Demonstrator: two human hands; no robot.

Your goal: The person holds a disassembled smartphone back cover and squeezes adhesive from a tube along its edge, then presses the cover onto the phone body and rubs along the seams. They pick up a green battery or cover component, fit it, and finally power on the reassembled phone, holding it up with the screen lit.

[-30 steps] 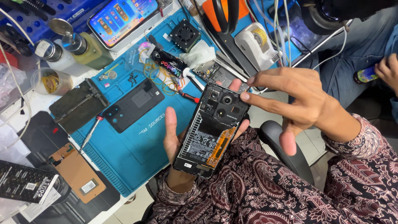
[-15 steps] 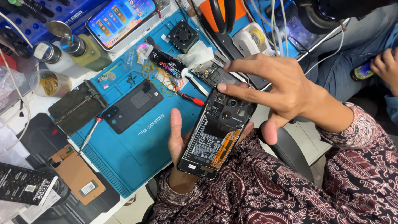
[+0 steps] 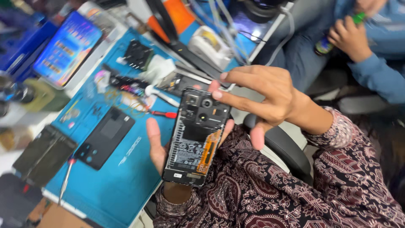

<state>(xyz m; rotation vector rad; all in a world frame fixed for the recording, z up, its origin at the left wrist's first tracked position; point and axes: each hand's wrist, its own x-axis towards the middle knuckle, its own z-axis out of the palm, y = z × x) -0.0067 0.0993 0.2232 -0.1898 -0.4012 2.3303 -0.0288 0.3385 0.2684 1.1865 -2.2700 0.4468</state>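
the left hand (image 3: pixel 158 145) cradles an opened phone (image 3: pixel 196 137) from below, its grip curled around the phone's edges, thumb up along the left side and fingertips showing at the right edge. the phone lies back-up with its rear cover off, so the camera modules, a dark shield, the battery and an orange flex strip are bare. it is held above the person's patterned lap, just off the right edge of the blue mat (image 3: pixel 114 169) on the bench (image 3: pixel 14 156). the right hand (image 3: pixel 270 97) hovers over the phone's top end, its grip spread, two fingertips (image 3: pixel 217 93) resting on the camera area and the thumb hanging loose below. on the mat lie a black back cover (image 3: pixel 105 137), a red-handled screwdriver (image 3: pixel 162 114), a small black fan-like part (image 3: pixel 137 52) and, near the front edge, a thin probe (image 3: pixel 67 181). a lit phone (image 3: pixel 67 48) sits at the far left. at top right another person's hand (image 3: pixel 350 38) holds a small green thing.
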